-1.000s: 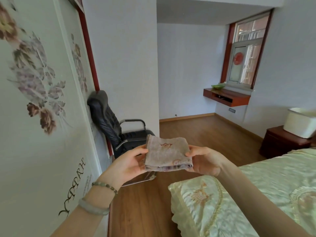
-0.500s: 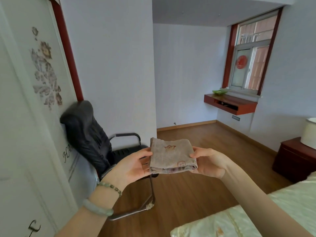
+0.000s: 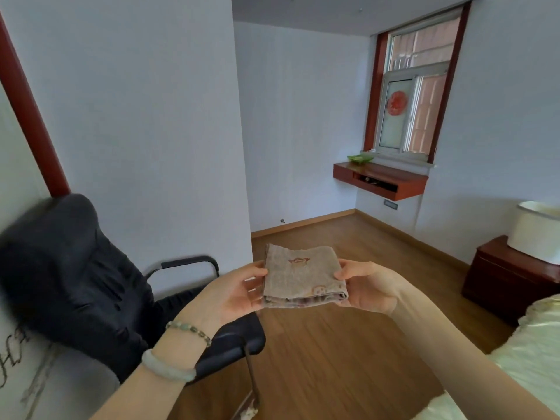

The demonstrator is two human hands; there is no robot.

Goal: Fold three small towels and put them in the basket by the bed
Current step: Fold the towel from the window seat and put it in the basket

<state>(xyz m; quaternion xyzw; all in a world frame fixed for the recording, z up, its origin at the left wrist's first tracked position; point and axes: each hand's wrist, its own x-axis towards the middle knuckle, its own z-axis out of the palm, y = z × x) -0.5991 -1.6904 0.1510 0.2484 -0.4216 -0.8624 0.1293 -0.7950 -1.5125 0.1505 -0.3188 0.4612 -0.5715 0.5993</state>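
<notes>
Beige towel (image 3: 303,274), folded into a flat layered square, held level in mid-air; white basket (image 3: 533,234) upright at far right.

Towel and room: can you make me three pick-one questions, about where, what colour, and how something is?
1. Where is the basket? A floor; B nightstand; C bed.
2. What colour is the chair? A black; B red; C green.
3. How is the towel? A spread flat; B crumpled; C folded.
Answers: B, it stands on the nightstand's top; A, seat and back are black; C, stacked layers show at its near edge, pinched between left hand and right hand.
</notes>
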